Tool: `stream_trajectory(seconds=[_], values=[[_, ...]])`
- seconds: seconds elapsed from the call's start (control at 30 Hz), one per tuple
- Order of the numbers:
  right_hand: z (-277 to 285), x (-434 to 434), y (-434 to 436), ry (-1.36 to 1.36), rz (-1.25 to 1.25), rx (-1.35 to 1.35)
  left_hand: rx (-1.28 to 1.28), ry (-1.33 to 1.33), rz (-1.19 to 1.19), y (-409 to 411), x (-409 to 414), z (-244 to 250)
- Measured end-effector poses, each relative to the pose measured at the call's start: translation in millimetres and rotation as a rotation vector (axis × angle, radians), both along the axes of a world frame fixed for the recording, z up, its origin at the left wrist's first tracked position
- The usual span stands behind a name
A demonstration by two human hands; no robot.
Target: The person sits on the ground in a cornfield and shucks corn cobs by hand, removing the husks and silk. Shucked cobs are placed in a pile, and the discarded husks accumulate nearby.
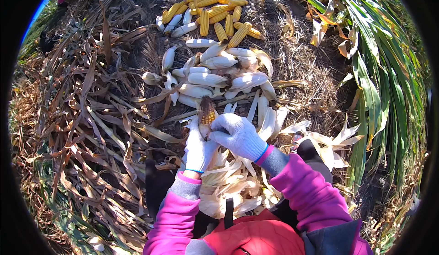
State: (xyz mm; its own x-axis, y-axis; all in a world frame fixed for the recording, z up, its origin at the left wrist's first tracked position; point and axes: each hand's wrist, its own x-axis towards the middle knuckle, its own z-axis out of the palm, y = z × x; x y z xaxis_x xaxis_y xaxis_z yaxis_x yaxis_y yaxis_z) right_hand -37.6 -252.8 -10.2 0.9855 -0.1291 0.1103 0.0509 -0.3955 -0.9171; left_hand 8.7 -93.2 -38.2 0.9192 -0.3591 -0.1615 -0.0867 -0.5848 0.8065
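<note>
A partly husked ear of corn (208, 117) stands tip away from me, with yellow kernels and brown silk showing near its top. My left hand (199, 148), in a white knit glove, is wrapped around its lower part. On the ear's right side, my right hand (236, 135), gloved alike, has thumb and forefinger pinched at the husk; what lies between the fingertips is mostly hidden. Just beyond both hands lies a heap of ears in pale husks (209, 78). Loose stripped husks (233, 183) cover the ground below my wrists, between my legs.
Bare yellow corn cobs (216, 9) are piled at the far side. Dry stalks and leaves (103, 141) spread along the left. Green corn leaves (380, 73) lean along the right. An opened husk (331, 143) lies beside my right knee (313, 157).
</note>
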Motion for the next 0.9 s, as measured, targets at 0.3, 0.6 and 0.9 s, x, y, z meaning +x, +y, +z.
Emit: stream_trajectory(seconds=[0.3,0.6,0.9], values=[[-11,-3,1,-0.033,0.202,0.042,-0.254,0.306,0.105,7,9,-16],[-6,12,-7,0.19,-0.004,0.564,-0.979,1.015,0.056,7,9,1],[-7,6,3,0.073,0.06,0.384,-1.039,0.968,0.26,2,9,-33]])
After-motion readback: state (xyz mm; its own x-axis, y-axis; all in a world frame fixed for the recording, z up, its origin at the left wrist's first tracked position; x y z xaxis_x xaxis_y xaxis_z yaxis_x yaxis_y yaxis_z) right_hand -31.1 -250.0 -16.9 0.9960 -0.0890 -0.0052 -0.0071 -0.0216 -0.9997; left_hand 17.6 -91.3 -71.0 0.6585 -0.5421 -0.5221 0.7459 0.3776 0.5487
